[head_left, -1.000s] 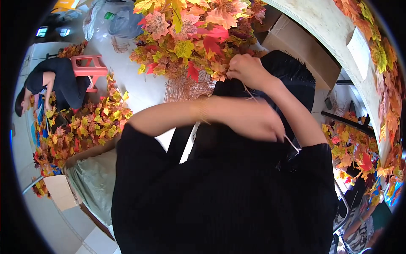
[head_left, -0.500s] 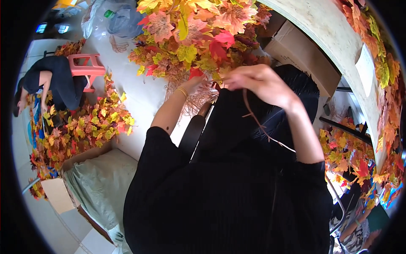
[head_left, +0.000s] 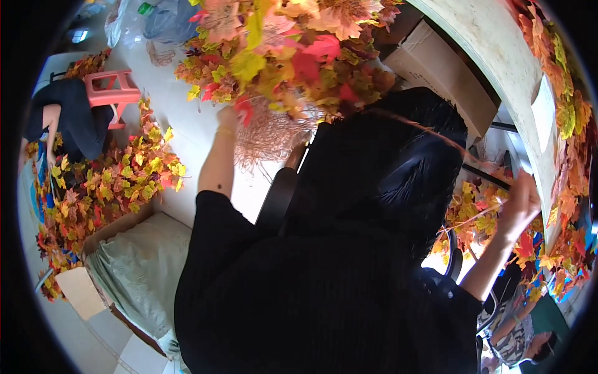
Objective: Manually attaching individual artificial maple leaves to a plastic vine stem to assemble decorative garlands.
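Brown stem (head_left: pixel 430 130) trails leftward from right fingers (head_left: pixel 528 185) clamping it; for left fingers (head_left: pixel 228 115) I cannot tell.

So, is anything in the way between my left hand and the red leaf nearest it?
Nothing visible stands between your left hand and the red leaf; the leaf sits just to its right. Blur hides whether they touch.

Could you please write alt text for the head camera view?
A person's right hand, held out wide, seems to grip a thin, blurred strand; the left hand is at a red leaf beside many autumn-coloured leaves. A pink stool stands at left.
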The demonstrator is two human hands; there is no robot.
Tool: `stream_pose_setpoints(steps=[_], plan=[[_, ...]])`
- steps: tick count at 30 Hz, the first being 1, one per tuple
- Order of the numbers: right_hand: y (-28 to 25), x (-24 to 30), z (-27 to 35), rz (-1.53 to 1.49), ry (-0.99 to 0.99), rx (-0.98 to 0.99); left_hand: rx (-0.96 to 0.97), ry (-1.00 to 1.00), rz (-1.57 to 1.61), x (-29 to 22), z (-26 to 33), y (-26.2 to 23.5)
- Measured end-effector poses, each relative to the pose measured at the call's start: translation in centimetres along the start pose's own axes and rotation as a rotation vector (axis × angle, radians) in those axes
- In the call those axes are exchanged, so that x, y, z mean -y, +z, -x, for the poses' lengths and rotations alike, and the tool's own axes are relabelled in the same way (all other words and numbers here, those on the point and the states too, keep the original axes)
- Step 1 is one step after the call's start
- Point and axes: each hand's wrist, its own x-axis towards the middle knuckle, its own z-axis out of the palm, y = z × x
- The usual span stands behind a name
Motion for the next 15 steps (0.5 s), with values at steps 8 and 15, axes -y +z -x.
stream_pose_setpoints(steps=[8, 15], plan=[[-5.6, -3.4, 0.0, -0.142, 0.176, -0.007, 0.134, -0.357, 0.728, -3.5, 0.4, -8.3], [-4.6, 1.7, 1.7, -0.030, -0.319, 0.270, 1.315, 0.044, 2.106, -30.8, 2.3, -30.7]])
